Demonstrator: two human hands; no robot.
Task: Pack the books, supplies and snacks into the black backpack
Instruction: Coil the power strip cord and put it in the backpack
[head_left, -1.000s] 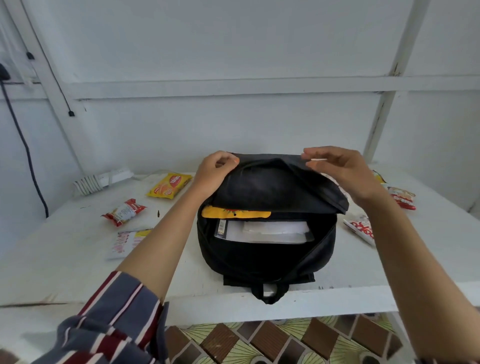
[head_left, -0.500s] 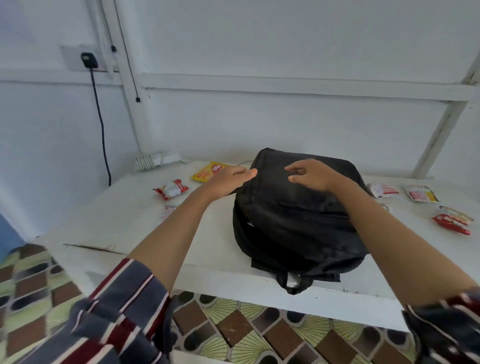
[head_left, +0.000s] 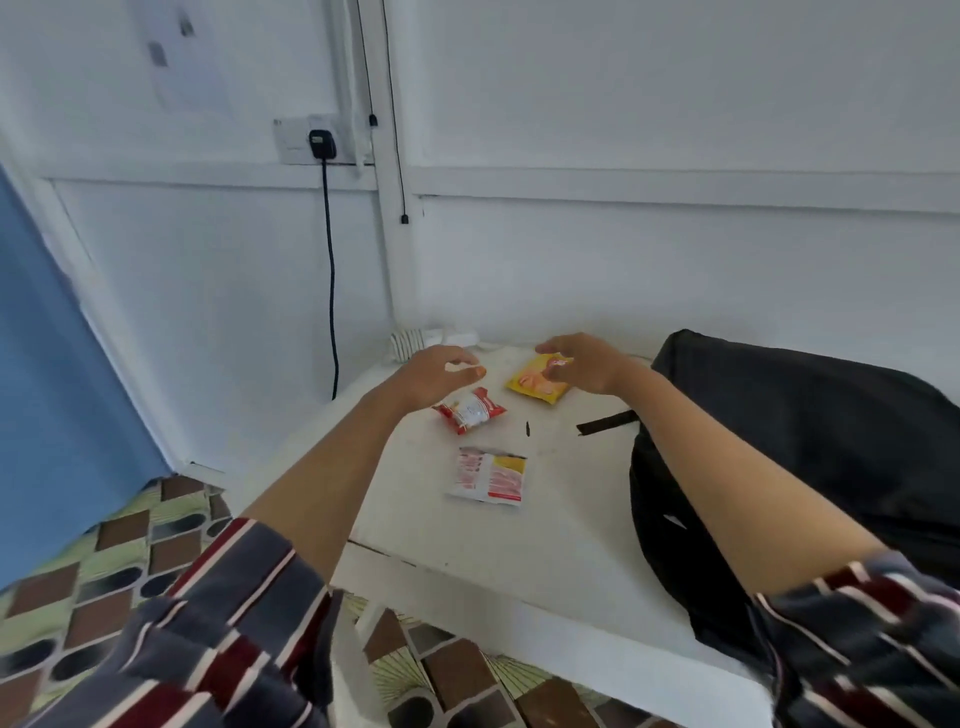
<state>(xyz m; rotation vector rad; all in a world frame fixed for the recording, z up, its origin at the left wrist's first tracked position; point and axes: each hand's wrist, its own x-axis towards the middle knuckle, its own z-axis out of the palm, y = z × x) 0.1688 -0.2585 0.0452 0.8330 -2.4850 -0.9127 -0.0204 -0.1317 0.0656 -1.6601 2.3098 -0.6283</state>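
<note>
Both open and empty, the left hand (head_left: 441, 374) hovers over a red-and-white foil packet (head_left: 470, 410) and the right hand (head_left: 584, 364) over a yellow foil packet (head_left: 535, 387) beside the black fabric backpack (head_left: 805, 441); they are probably light and slippery, so better pinch an edge.

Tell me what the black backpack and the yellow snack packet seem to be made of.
The black backpack looks like matte fabric, probably synthetic: it slumps and folds softly, without shine. The yellow snack packet looks like thin printed plastic film, likely glossy; it lies puffed and crinkled, though blur hides detail.
</note>
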